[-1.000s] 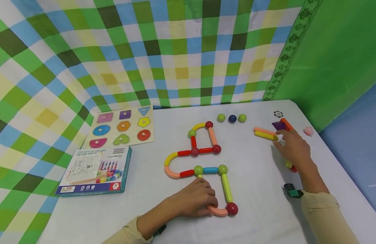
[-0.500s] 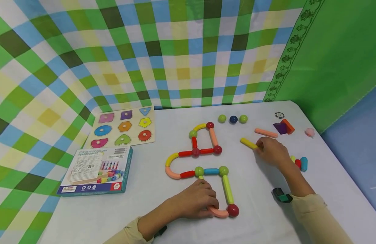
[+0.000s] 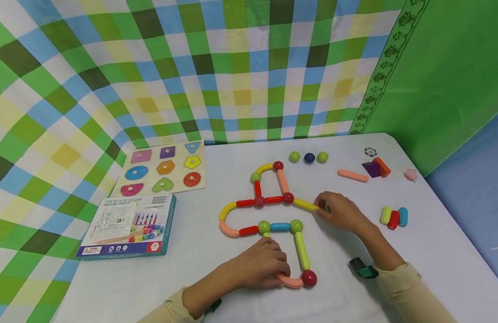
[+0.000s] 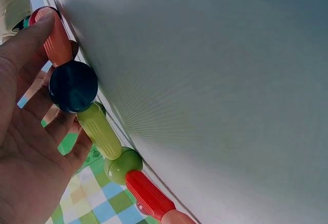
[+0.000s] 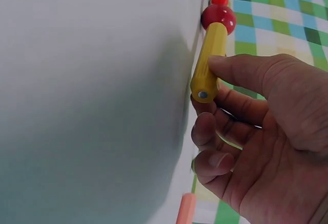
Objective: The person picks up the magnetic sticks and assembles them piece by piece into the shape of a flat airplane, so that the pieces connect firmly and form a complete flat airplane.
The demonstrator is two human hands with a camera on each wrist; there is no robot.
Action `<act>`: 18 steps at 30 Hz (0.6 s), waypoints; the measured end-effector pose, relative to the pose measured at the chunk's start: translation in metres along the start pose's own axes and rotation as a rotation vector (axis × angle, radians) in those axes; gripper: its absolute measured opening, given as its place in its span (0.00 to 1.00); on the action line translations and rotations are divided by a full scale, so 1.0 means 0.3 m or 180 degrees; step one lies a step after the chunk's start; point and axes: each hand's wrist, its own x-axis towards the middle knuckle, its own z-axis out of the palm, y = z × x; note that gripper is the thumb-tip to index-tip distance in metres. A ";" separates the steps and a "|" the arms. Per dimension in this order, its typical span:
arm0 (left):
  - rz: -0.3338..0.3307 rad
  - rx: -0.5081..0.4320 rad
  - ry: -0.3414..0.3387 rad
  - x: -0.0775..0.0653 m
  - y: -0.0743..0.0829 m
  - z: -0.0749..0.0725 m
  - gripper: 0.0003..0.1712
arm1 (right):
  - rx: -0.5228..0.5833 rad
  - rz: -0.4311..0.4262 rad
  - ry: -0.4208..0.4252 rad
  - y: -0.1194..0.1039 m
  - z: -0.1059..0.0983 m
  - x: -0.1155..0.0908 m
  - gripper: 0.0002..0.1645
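Observation:
My right hand (image 3: pixel 341 212) pinches a yellow stick (image 3: pixel 305 204) between thumb and fingers. The far end of that stick touches a red ball (image 3: pixel 288 198) on the chain of sticks and balls; its near end shows a metal disc in the right wrist view. Around a salmon curved stick (image 3: pixel 292 282) my left hand (image 3: pixel 260 264) curls, the thumb lying on it in the left wrist view. A dark blue ball (image 4: pixel 73 86) sits against that stick beside the fingers, hidden in the head view. A light green stick (image 3: pixel 301 250) joins a green ball to another red ball (image 3: pixel 309 278).
Two green balls and a blue ball (image 3: pixel 309 158) stand at the back. A salmon stick (image 3: pixel 352 175), purple and orange blocks (image 3: pixel 381 167) and short sticks (image 3: pixel 393 219) lie to the right. A box (image 3: pixel 127 226) and a shape puzzle board (image 3: pixel 161 168) are at left.
My right hand has picked up the yellow stick from the right and carried it left to the red ball. The left hand stays in place on the salmon curved stick.

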 end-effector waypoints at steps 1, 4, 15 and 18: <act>0.0004 0.0003 0.0001 0.000 0.000 0.000 0.13 | 0.0003 0.0003 0.0006 0.000 0.002 -0.001 0.12; 0.0007 0.0004 -0.0002 -0.001 0.000 -0.001 0.13 | 0.0063 -0.0006 0.0013 0.002 0.003 -0.003 0.11; 0.0013 -0.0085 -0.0004 -0.008 0.005 -0.011 0.13 | 0.0353 -0.0029 0.0145 0.083 -0.046 0.034 0.13; 0.0019 -0.0117 0.0015 -0.008 0.007 -0.016 0.13 | 0.0177 0.0271 0.0566 0.145 -0.094 0.052 0.19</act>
